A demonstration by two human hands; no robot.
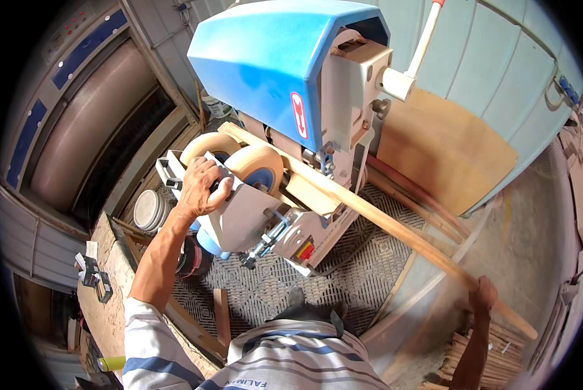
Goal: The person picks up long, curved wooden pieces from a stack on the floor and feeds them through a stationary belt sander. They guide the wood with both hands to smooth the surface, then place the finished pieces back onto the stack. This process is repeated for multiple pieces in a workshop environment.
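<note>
A long, round wooden pole slants across the machine, from beside its two tan feed wheels down to the lower right. My right hand is closed around the pole near its near-right end. My left hand grips the top edge of the pale grey wheel housing, fingers curled and thumb along the side. Over the pole's far part rises the machine's blue hood, hiding what lies beneath it. On the housing's front sits a red and yellow switch.
A white bucket and a worn workbench stand left. Wooden sticks are stacked at lower right. A brown board leans on the far wall. A large drum machine fills the far left. Patterned matting covers the floor.
</note>
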